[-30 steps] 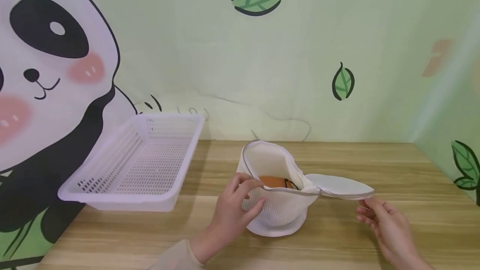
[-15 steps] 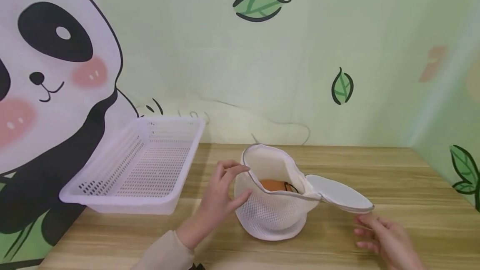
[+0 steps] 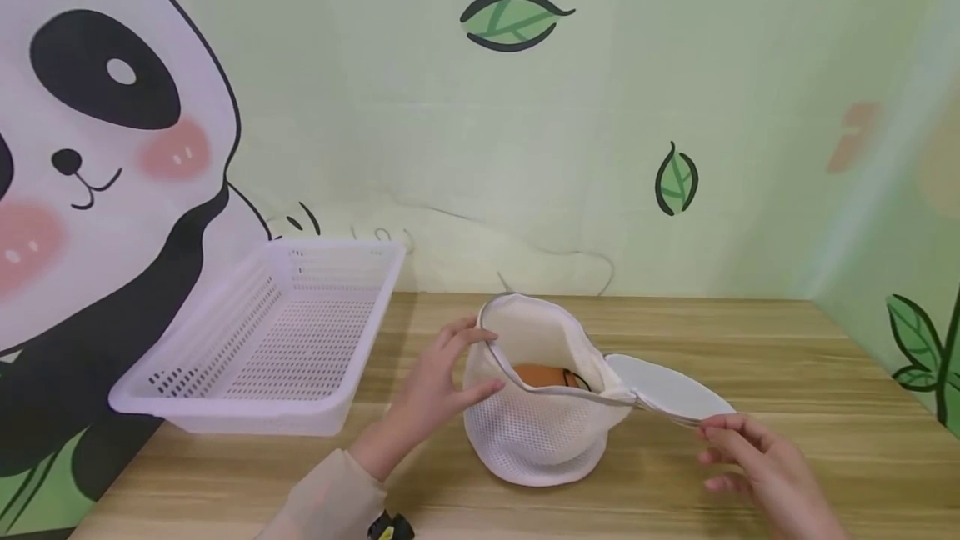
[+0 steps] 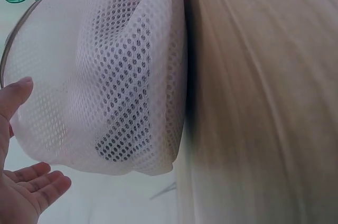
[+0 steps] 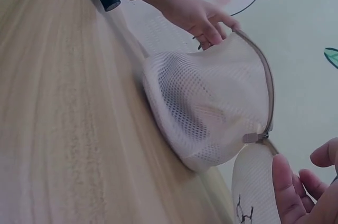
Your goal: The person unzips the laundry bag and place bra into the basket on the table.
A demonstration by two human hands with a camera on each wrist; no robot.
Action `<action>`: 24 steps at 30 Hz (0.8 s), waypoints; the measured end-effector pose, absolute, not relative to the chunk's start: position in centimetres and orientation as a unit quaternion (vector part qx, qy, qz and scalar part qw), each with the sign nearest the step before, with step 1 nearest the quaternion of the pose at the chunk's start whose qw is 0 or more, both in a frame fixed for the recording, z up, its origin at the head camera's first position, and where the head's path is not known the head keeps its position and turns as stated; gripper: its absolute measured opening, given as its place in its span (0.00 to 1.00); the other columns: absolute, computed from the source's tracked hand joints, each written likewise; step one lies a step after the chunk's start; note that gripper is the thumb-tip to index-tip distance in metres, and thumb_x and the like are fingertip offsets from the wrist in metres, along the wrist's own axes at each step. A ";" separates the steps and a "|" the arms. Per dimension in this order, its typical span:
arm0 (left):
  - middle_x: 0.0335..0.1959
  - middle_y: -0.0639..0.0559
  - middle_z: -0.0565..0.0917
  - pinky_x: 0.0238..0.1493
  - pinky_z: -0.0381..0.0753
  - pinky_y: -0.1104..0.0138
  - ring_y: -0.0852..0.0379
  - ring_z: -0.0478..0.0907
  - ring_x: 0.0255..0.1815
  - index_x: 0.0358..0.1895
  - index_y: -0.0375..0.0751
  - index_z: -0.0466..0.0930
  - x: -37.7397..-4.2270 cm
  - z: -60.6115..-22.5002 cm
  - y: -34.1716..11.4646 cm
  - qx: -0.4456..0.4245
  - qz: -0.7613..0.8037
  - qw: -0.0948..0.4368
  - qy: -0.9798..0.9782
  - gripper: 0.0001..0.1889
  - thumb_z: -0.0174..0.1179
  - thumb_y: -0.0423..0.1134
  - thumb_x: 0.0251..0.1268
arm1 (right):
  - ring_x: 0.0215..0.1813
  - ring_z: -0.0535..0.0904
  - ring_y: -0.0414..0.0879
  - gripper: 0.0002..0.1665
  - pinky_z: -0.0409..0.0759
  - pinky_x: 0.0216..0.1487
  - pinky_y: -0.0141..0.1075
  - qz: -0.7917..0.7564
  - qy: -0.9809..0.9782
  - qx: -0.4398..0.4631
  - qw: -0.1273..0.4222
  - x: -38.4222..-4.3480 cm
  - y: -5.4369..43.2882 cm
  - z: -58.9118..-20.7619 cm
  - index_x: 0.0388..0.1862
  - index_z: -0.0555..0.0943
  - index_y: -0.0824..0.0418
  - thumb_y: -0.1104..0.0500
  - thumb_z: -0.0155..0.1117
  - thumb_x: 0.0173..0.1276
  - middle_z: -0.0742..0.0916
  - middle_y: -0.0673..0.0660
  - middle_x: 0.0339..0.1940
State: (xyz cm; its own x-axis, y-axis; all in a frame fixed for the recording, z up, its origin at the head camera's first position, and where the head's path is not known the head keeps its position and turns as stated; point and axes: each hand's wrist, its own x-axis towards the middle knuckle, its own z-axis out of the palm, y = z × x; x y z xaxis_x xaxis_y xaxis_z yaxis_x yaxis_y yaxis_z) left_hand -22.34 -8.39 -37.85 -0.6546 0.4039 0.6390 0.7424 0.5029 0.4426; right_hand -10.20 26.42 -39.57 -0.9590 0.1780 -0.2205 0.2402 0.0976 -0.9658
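Observation:
A white mesh laundry bag point(image 3: 536, 436) stands upright on the wooden table, its mouth unzipped along a grey zip. Inside lies an orange-brown thing with a black cord point(image 3: 546, 375); most of it is hidden. My left hand point(image 3: 427, 394) rests at the bag's left rim, fingertips at the edge and thumb spread against the outer wall. The round lid point(image 3: 667, 386) hangs out to the right, still joined to the bag. With finger and thumb, my right hand point(image 3: 765, 465) pinches the lid's outer edge. A zip pull point(image 5: 256, 138) shows in the right wrist view.
A white perforated plastic basket point(image 3: 225, 407) stands at the left of the table point(image 3: 862, 473). Behind rises a green wall point(image 3: 720, 48) printed with a panda point(image 3: 195, 73) and leaves. A black device point(image 3: 390, 527) sits near my left sleeve.
My left hand has slid leftward and back along the rim, and the bag's mouth is wider. My right hand loosened at the lid, then took its edge again, slightly lower and further left.

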 end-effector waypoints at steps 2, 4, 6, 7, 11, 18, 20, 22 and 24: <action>0.62 0.36 0.74 0.60 0.75 0.44 0.38 0.72 0.64 0.52 0.45 0.76 -22.2 -38.0 -8.4 -0.343 -0.361 0.236 -0.834 0.26 0.74 0.41 0.48 | 0.40 0.81 0.39 0.15 0.85 0.39 0.36 -0.655 0.744 0.131 0.009 -10.3 26.2 -39.4 0.51 0.74 0.62 0.53 0.54 0.74 0.84 0.41 0.38; 0.61 0.37 0.75 0.59 0.76 0.45 0.38 0.73 0.63 0.50 0.45 0.76 -22.1 -38.0 -8.3 -0.339 -0.360 0.240 -0.835 0.24 0.74 0.40 0.47 | 0.40 0.81 0.40 0.16 0.86 0.38 0.36 -0.652 0.749 0.115 -0.003 -10.3 26.0 -39.3 0.51 0.74 0.62 0.52 0.54 0.73 0.84 0.41 0.38; 0.59 0.37 0.75 0.56 0.79 0.48 0.38 0.75 0.61 0.48 0.44 0.76 -21.9 -38.0 -8.2 -0.334 -0.360 0.247 -0.835 0.23 0.74 0.39 0.47 | 0.39 0.82 0.41 0.15 0.86 0.37 0.37 -0.653 0.751 0.097 -0.015 -10.4 25.6 -39.2 0.51 0.75 0.62 0.53 0.54 0.74 0.84 0.41 0.38; 0.59 0.37 0.75 0.54 0.81 0.49 0.38 0.75 0.60 0.47 0.44 0.75 -21.8 -38.1 -8.2 -0.332 -0.361 0.249 -0.835 0.23 0.74 0.38 0.47 | 0.39 0.82 0.41 0.15 0.86 0.37 0.37 -0.652 0.752 0.090 -0.018 -10.5 25.5 -39.2 0.50 0.75 0.62 0.54 0.55 0.73 0.84 0.41 0.38; 0.57 0.35 0.75 0.48 0.84 0.54 0.39 0.77 0.56 0.45 0.41 0.75 -21.3 -38.0 -7.9 -0.331 -0.387 0.243 -0.826 0.22 0.73 0.32 0.45 | 0.37 0.82 0.41 0.13 0.86 0.35 0.37 -0.650 0.755 0.078 -0.032 -10.7 24.6 -39.1 0.50 0.76 0.60 0.55 0.58 0.71 0.84 0.43 0.37; 0.54 0.35 0.76 0.45 0.85 0.59 0.41 0.78 0.53 0.42 0.39 0.74 -20.4 -38.0 -7.5 -0.331 -0.407 0.245 -0.815 0.22 0.74 0.29 0.42 | 0.35 0.81 0.40 0.16 0.85 0.32 0.37 -0.637 0.765 0.068 -0.065 -10.9 23.2 -39.0 0.51 0.74 0.63 0.57 0.61 0.68 0.83 0.45 0.36; 0.54 0.36 0.76 0.45 0.85 0.60 0.42 0.78 0.53 0.42 0.39 0.74 -20.1 -37.9 -7.4 -0.330 -0.410 0.245 -0.814 0.22 0.74 0.30 0.42 | 0.36 0.80 0.40 0.17 0.85 0.32 0.37 -0.633 0.768 0.061 -0.072 -11.0 22.9 -39.0 0.52 0.73 0.65 0.58 0.61 0.68 0.82 0.45 0.36; 0.54 0.36 0.75 0.45 0.85 0.60 0.42 0.77 0.54 0.42 0.39 0.74 -19.8 -37.8 -7.3 -0.328 -0.413 0.246 -0.814 0.22 0.74 0.31 0.43 | 0.36 0.80 0.40 0.17 0.85 0.31 0.37 -0.632 0.769 0.055 -0.078 -11.1 22.6 -39.0 0.52 0.73 0.65 0.58 0.61 0.69 0.81 0.46 0.35; 0.54 0.37 0.75 0.45 0.85 0.60 0.42 0.77 0.54 0.41 0.39 0.74 -19.5 -37.8 -7.1 -0.325 -0.414 0.247 -0.813 0.21 0.74 0.32 0.44 | 0.36 0.80 0.40 0.16 0.85 0.31 0.37 -0.628 0.771 0.044 -0.090 -11.2 22.4 -39.1 0.51 0.73 0.66 0.59 0.60 0.69 0.81 0.46 0.35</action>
